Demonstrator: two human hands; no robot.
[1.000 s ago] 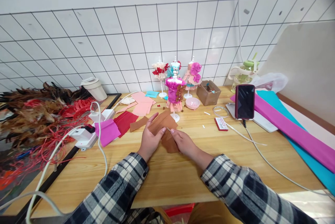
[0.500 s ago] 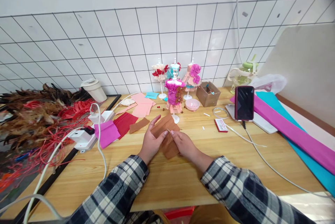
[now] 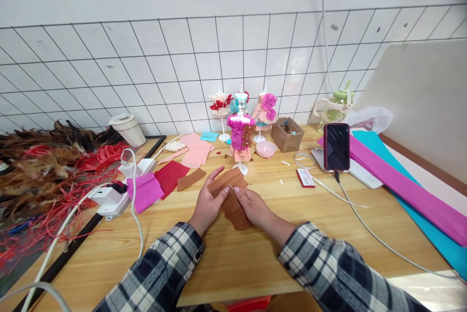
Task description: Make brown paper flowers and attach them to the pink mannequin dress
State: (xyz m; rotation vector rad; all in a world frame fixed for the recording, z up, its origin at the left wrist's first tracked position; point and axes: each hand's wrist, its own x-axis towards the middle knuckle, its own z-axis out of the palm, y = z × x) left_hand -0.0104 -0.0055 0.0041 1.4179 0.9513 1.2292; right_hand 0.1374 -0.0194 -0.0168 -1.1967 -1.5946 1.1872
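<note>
Between my two hands is a piece of brown crepe paper [image 3: 237,213], held above the near middle of the table. My left hand [image 3: 210,202] grips its left part, thumb on top and fingers behind. My right hand [image 3: 254,205] pinches the paper on the right. A thin pale stick [image 3: 231,187] shows between my thumbs; its far part is hidden. Just beyond stands a small white mannequin in a magenta and pink paper dress [image 3: 240,138] with brown ruffles. A smaller brown paper strip [image 3: 191,180] lies left of my hands.
Red [image 3: 171,178], magenta and pink paper sheets lie to the left, near power strips [image 3: 109,200] and feathers [image 3: 44,156]. Behind stand several dressed mannequins, a pink bowl [image 3: 266,149] and a cardboard box [image 3: 288,134]. On the right are a phone [image 3: 336,147], cables and long paper rolls.
My view has shifted slightly, so everything sits a little lower and further left. Both hands keep their hold on the brown crepe paper, whose lower part now hangs more bent.
</note>
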